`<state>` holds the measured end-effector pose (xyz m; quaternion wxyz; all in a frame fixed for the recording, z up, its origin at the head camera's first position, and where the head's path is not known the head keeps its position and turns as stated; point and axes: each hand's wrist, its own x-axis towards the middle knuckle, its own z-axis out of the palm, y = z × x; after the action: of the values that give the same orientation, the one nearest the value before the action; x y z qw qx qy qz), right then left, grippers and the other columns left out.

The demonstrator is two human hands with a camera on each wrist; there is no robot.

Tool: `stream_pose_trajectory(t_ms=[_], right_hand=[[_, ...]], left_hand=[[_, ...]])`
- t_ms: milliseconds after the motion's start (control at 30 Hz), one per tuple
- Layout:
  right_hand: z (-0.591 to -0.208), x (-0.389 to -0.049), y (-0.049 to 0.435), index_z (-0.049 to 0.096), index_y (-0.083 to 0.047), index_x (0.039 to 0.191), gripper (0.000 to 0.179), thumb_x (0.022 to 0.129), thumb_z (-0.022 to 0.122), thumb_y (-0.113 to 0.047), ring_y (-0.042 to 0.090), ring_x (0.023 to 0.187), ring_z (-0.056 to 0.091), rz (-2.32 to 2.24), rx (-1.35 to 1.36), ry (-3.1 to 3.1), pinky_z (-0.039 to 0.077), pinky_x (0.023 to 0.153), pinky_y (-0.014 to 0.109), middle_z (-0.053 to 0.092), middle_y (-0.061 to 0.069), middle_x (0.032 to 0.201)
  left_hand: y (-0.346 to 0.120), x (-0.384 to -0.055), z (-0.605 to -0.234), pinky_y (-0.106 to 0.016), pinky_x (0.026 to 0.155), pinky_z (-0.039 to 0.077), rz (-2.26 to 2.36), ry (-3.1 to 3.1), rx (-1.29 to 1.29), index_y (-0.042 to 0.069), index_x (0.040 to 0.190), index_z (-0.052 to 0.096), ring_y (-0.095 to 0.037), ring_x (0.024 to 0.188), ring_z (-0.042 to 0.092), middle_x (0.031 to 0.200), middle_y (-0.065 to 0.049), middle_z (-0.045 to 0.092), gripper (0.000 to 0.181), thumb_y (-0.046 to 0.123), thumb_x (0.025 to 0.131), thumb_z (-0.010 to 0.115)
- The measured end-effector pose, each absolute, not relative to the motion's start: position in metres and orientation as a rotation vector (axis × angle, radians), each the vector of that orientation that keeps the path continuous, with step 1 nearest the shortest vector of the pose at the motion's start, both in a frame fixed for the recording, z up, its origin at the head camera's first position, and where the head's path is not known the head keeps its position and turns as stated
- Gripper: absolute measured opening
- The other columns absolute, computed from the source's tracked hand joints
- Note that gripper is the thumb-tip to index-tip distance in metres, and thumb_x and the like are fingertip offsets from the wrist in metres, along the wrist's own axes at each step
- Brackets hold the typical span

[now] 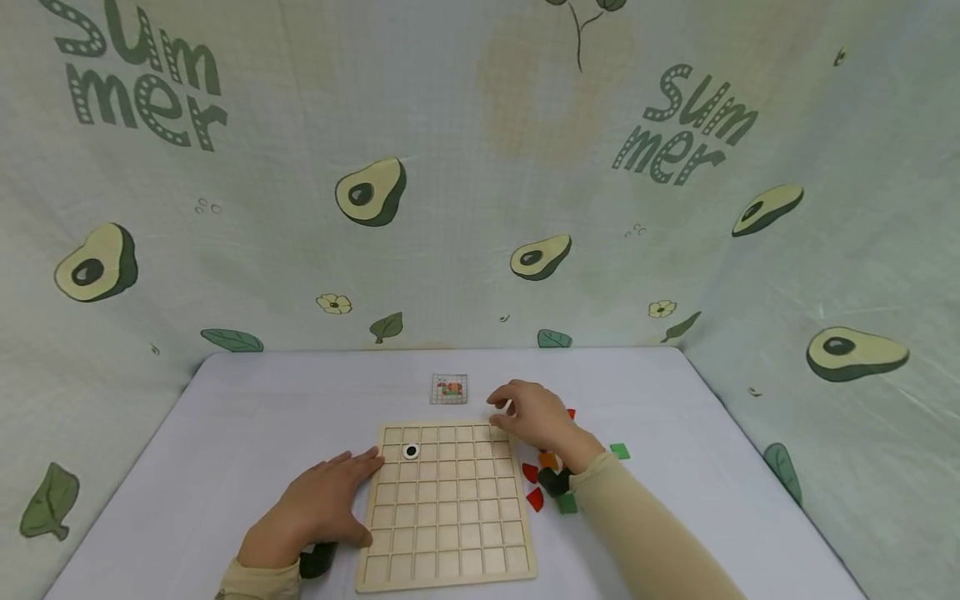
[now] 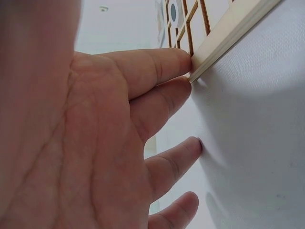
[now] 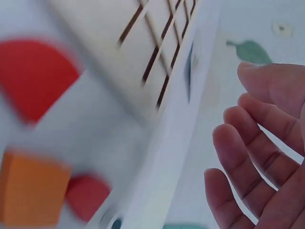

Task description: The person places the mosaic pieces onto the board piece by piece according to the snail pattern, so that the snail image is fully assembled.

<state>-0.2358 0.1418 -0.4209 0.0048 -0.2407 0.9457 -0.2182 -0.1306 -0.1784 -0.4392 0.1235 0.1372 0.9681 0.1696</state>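
Observation:
A pale wooden board (image 1: 447, 514) with a grid of square cells lies on the table. One round white piece with a black centre (image 1: 411, 451) sits in a cell near its upper left. My left hand (image 1: 318, 504) is at the board's left side, with fingers spread; in the left wrist view two fingertips (image 2: 178, 59) touch the edge. Over the board's upper right corner hovers my right hand (image 1: 534, 412). Its fingers (image 3: 231, 143) bend loosely in the right wrist view, and nothing shows between them.
Beyond the board lies a small square card (image 1: 449, 389) with a coloured picture on a grid. Right of the board, partly under my right forearm, are red pieces (image 1: 530, 472), an orange piece (image 1: 549, 460) and green pieces (image 1: 619, 451). A printed cloth (image 1: 450, 292) hangs behind the table.

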Motion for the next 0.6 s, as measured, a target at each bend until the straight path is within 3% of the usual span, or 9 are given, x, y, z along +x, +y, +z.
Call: stream_pose_trajectory(t_ms=[300,600], right_hand=[[-0.435,-0.236,0.199,0.074,-0.016,0.113,0.028,0.087,0.078,-0.026,0.014,0.080,0.057,-0.811,-0.333,3.005,0.051,0.068,0.030,0.065,-0.006,0.094],[-0.445,-0.231,0.211,0.074,-0.015,0.113,0.028,0.087,0.079,-0.025,0.015,0.076,0.057,-0.882,-0.247,2.980,0.051,0.064,0.028,0.064,-0.004,0.094]], left_hand=[[-0.182,-0.132,-0.441,-0.060,0.106,0.034,0.523,2.822,0.444,0.008,0.141,0.057,-0.042,0.137,0.040,0.150,-0.007,0.048,0.099,0.038,0.054,0.094],[-0.185,-0.134,-0.448,-0.062,0.105,0.034,0.666,2.783,0.625,0.005,0.138,0.058,-0.043,0.135,0.042,0.150,-0.011,0.047,0.093,0.030,0.056,0.094]])
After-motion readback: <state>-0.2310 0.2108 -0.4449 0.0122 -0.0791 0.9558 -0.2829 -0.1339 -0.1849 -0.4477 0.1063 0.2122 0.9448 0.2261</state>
